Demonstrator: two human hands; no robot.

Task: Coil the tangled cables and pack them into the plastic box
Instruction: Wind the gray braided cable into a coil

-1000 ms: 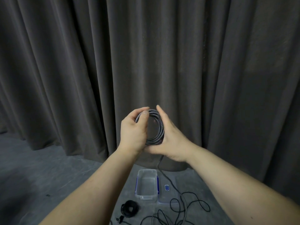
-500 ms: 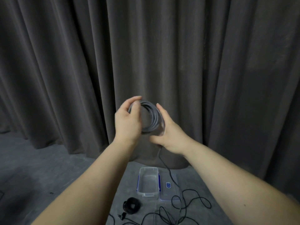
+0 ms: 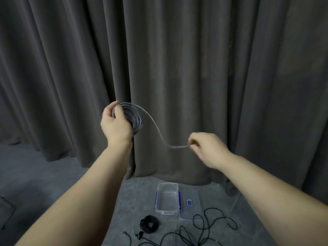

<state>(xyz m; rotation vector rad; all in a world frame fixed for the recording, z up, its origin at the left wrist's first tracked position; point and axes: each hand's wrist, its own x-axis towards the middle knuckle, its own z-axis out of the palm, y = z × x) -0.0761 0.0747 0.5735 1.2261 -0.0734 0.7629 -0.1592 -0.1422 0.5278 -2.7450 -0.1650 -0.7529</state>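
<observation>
Two hands were raised before the curtain: the grey braided coil (image 3: 132,118) was gripped by the left hand (image 3: 115,126), its free strand pinched in the right hand (image 3: 205,148). Light, limp, slightly springy handling was judged likely; the clear plastic box (image 3: 167,198) stood open on the floor below.

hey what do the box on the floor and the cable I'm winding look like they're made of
Box: clear, glossy plastic, likely; the floor shows through and blue clips line its sides. Grey cable: looks woven or braided over, with a speckled, matte surface, though motion blur leaves that open.
</observation>
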